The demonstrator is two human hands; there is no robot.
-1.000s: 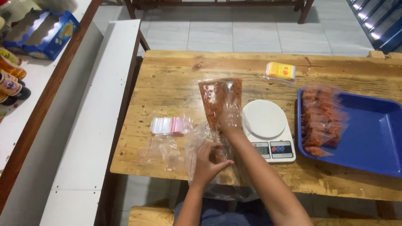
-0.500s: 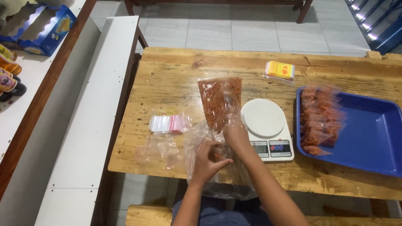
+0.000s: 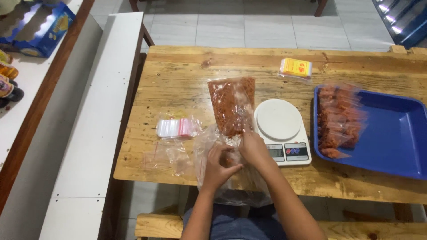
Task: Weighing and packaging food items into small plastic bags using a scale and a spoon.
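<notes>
I'm looking straight down at my two hands, meeting at the near edge of the wooden table (image 3: 178, 80). My left hand (image 3: 219, 165) is curled shut, pinching something small and reddish-brown against the crumpled clear plastic bag (image 3: 209, 146) that spreads under both hands and spills over the table's near edge. My right hand (image 3: 251, 146) is closed too, fingers gathered on the lower end of the long bag of red-orange snack (image 3: 231, 104). That filled bag lies directly ahead of my right hand, running away from me. Its long axis goes near to far with a slight lean, its near end in my grip and its far, squared end pointing toward the far edge. The right hand is clearly the nearer one; the left sits just beside it, toward me. The white kitchen scale (image 3: 279, 124) is touching or nearly touching the bag's right side. A stack of small zip bags (image 3: 177, 128) lies to the left, and the blue tray (image 3: 400, 133) holding filled packets (image 3: 340, 118) is off right.
</notes>
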